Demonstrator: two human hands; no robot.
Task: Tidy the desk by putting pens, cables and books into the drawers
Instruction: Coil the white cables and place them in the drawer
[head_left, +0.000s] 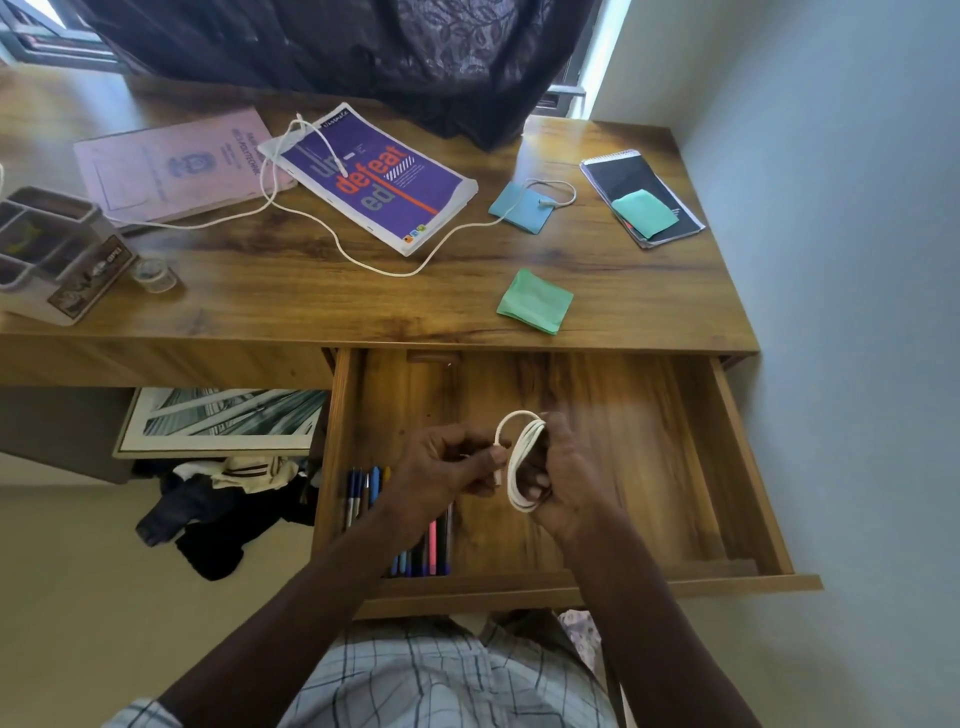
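Coiling the white cable (514, 486) is the step in hand, and you do it directly above the open drawer (571, 587), near its middle. Your right hand (569, 473) holds the bundle of loops, with the fingers curled round it. Your left hand (447, 462) pinches the free end between thumb and fingertips, just beside the loops. The cable is in the air over the drawer and, as far as I can judge, it does not touch the bottom.

Inside the drawer, at its left side, the pens (431, 551) lie in a row, partly hidden under your left wrist. To my judgement this part of the task is done.

Beyond the drawer, on the desk (311, 296), a second long cable (322, 228) runs loose across the top, with one end lying on the purple book (374, 182). A pink book (171, 161) lies further left of the drawer line, and a spiral notebook (641, 197) is behind the right part of the drawer.

The next move calls for tucking the free end into the loops, so that the coil does not spring open, and then lowering it onto the bare wood right of the pens. After this the second cable and the books wait for you – the task is perhaps near the half.
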